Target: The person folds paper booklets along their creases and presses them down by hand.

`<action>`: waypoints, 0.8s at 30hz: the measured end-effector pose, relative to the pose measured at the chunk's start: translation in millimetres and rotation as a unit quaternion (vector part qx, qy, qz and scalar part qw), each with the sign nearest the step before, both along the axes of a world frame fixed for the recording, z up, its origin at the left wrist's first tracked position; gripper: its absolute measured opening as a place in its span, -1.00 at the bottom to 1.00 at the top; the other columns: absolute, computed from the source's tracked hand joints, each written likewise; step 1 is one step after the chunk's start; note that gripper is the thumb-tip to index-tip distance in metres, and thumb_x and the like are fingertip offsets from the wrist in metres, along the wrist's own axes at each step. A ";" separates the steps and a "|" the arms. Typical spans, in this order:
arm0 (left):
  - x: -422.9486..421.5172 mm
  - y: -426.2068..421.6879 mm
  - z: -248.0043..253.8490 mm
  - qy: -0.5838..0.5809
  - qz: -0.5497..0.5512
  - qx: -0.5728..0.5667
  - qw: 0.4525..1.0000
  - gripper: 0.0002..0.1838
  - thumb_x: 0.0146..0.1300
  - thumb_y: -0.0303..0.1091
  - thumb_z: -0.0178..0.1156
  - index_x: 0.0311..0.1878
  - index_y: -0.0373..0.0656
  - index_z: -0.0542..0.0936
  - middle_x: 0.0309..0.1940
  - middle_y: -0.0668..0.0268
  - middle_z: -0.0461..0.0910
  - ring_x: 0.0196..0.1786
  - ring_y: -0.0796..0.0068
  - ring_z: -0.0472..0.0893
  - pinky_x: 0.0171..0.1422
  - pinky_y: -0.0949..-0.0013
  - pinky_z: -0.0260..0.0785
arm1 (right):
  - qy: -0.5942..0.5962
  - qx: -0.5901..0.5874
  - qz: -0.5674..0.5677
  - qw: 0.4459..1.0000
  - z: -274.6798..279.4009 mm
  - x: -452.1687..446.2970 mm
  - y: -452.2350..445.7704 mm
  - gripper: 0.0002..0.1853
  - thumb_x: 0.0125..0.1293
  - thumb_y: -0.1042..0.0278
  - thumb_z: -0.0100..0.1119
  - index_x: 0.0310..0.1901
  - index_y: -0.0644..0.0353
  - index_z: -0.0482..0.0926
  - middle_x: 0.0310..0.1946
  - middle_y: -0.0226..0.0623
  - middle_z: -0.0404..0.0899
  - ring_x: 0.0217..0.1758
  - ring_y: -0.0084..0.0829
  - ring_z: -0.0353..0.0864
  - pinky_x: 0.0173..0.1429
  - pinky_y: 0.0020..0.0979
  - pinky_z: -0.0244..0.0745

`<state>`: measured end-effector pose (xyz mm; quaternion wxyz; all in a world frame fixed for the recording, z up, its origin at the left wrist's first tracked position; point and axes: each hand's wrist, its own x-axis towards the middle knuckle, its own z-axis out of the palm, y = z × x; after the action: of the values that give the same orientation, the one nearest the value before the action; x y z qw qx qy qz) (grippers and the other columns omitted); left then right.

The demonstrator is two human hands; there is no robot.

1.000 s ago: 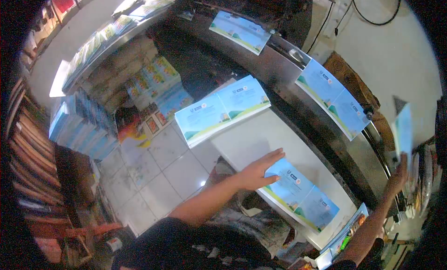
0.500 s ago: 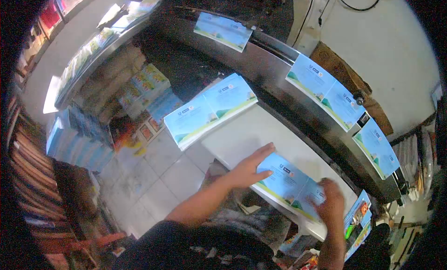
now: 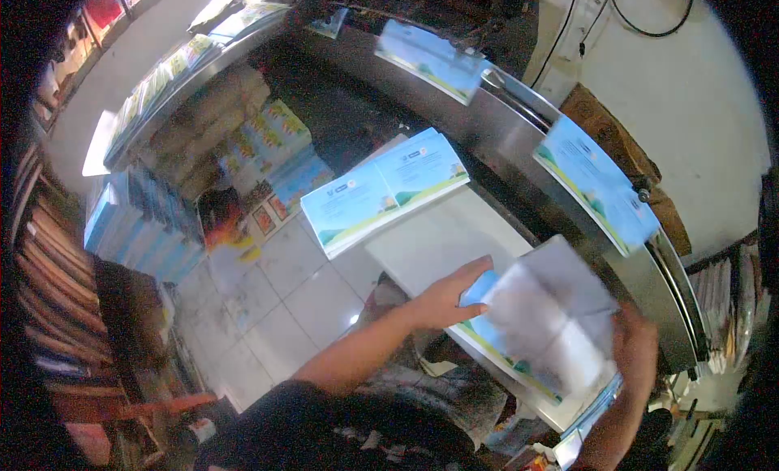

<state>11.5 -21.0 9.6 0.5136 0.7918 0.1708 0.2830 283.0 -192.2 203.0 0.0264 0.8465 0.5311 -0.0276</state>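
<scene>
Blue printed sheets (image 3: 485, 335) lie on the white board (image 3: 422, 236) in front of me. My left hand (image 3: 454, 296) holds their left end, thumb and fingers on either side of the corner. A sheet with a pale, blank-looking side (image 3: 552, 309) is raised over them, blurred and bent. At its right edge is my right hand (image 3: 637, 341), which seems to grip it, though its fingers are blurred and partly hidden. Farther up the board sits a stack of blue printed sheets (image 3: 385, 187).
A curved metal rail (image 3: 511, 118) carries blue sheets (image 3: 596, 183) past the far side. Stacks of printed matter (image 3: 146, 227) stand on the left by the tiled floor (image 3: 284, 284). More prints (image 3: 596, 410) are below the board's right end.
My right hand has moved right, and a pale sheet side has come up over the blue sheets. My left hand stays at their left end. Sheets along the rail have shifted.
</scene>
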 end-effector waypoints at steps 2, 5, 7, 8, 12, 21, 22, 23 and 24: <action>2.0 0.3 -12.7 -0.011 0.001 0.008 1.000 -0.22 0.27 -0.28 0.21 0.47 -0.29 0.09 0.49 -0.03 0.05 0.53 0.08 0.07 0.57 0.23 -0.11 | -0.071 0.157 -0.039 0.984 -4.9 75.2 -8.5 -0.64 0.29 0.34 0.11 0.09 0.29 0.54 -0.13 0.13 0.62 -0.07 0.06 0.63 -0.01 -0.09 0.49; 2.3 0.0 -15.8 -0.026 0.000 0.008 1.000 -0.21 0.24 -0.33 0.23 0.47 -0.28 0.10 0.49 -0.03 0.05 0.53 0.08 0.07 0.57 0.24 -0.11 | -0.043 0.436 -0.076 0.896 15.0 167.0 -16.1 -0.62 0.39 0.46 -0.02 0.22 0.25 0.48 0.20 -0.03 0.50 0.21 -0.18 0.52 0.27 -0.28 0.36; 2.3 -0.9 -13.2 -0.032 -0.002 0.002 0.999 -0.22 0.23 -0.35 0.23 0.47 -0.27 0.11 0.49 -0.03 0.04 0.54 0.09 0.06 0.57 0.24 -0.11 | -0.311 0.375 -0.009 0.873 21.1 188.7 -19.4 -0.61 0.39 0.47 -0.02 0.23 0.26 0.47 0.24 -0.09 0.48 0.26 -0.23 0.49 0.33 -0.32 0.31; 2.4 -1.1 -11.8 -0.032 -0.002 -0.001 0.999 -0.22 0.23 -0.36 0.22 0.47 -0.28 0.11 0.49 -0.03 0.04 0.54 0.09 0.05 0.57 0.24 -0.11 | -0.216 0.399 -0.002 0.891 2.2 227.6 -22.7 -0.60 0.39 0.49 -0.02 0.24 0.28 0.45 0.24 -0.11 0.49 0.29 -0.24 0.47 0.35 -0.31 0.29; 1.2 -0.8 -15.2 -0.025 -0.005 -0.002 1.000 -0.22 0.22 -0.38 0.22 0.47 -0.25 0.11 0.50 -0.03 0.02 0.55 0.10 0.04 0.57 0.24 -0.11 | 0.229 0.435 -0.127 0.861 -71.0 232.8 -28.5 -0.59 0.41 0.40 -0.08 0.24 0.28 0.45 0.23 -0.03 0.47 0.34 -0.09 0.41 0.40 -0.20 0.28; 0.9 -2.3 -6.1 0.006 0.015 -0.006 1.000 -0.21 0.21 -0.35 0.25 0.48 -0.20 0.12 0.50 0.03 0.06 0.54 0.12 0.08 0.57 0.26 -0.08 | 0.028 0.226 0.018 0.973 -81.2 57.7 -39.0 -0.69 0.08 0.49 0.28 -0.08 0.25 0.59 -0.07 0.01 0.60 0.00 0.04 0.60 0.11 -0.12 0.47; 0.3 -2.0 -5.1 0.006 0.010 -0.007 1.000 -0.21 0.21 -0.35 0.25 0.48 -0.20 0.12 0.50 0.03 0.06 0.54 0.12 0.08 0.57 0.26 -0.08 | 0.073 0.164 0.010 0.984 -70.6 12.6 -33.5 -0.63 0.03 0.41 0.38 -0.08 0.21 0.58 -0.03 -0.05 0.59 0.05 -0.02 0.57 0.16 -0.15 0.44; 0.0 -2.1 -4.4 0.009 0.011 -0.007 1.000 -0.21 0.23 -0.33 0.24 0.48 -0.19 0.12 0.50 0.03 0.05 0.54 0.12 0.07 0.57 0.25 -0.09 | 0.097 0.119 0.056 0.987 -73.6 -22.9 -32.0 -0.48 -0.07 0.27 0.50 -0.02 0.19 0.56 0.08 -0.09 0.54 0.15 -0.04 0.51 0.24 -0.17 0.40; -0.3 -2.1 -3.9 0.010 0.009 -0.006 1.000 -0.22 0.25 -0.30 0.23 0.48 -0.19 0.11 0.50 0.03 0.04 0.54 0.12 0.06 0.57 0.24 -0.10 | 0.087 0.043 0.089 0.991 -68.2 -56.4 -28.3 -0.26 -0.19 0.08 0.57 0.08 0.15 0.50 0.22 -0.04 0.41 0.26 -0.01 0.40 0.30 -0.11 0.33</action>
<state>11.2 -23.1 5.7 0.5145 0.7897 0.1846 0.2784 226.7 -220.5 134.8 -0.0546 0.7907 0.6051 -0.0759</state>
